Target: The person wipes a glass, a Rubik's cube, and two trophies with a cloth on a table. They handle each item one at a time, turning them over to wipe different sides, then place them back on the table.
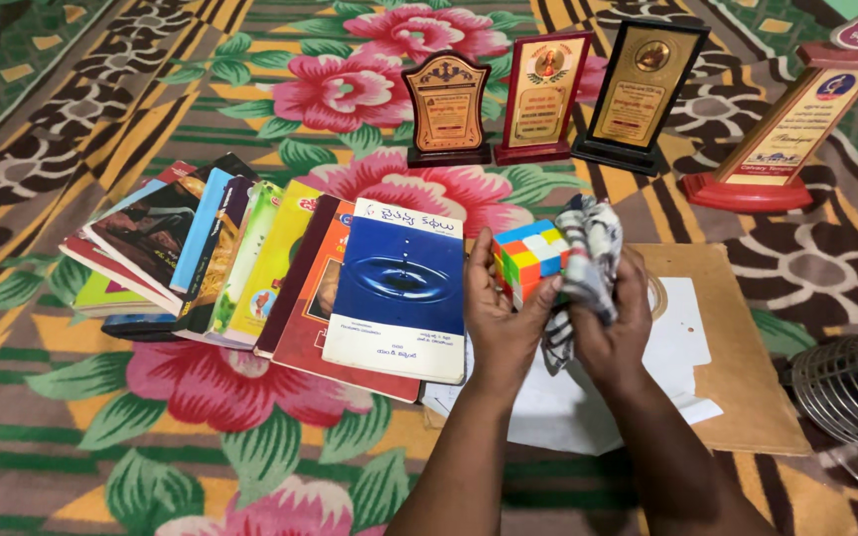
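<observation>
Above a brown board (737, 357), left hand (499, 318) gripping multicoloured puzzle cube (528, 256), right hand (613, 333) clutching checked cloth (588, 248) against it, fanned books (250, 268) alongside

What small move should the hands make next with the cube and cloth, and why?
Probably draw the cloth across the puzzle cube: the left hand grips the cube from below, and the right hand presses the bunched cloth against its side.
</observation>
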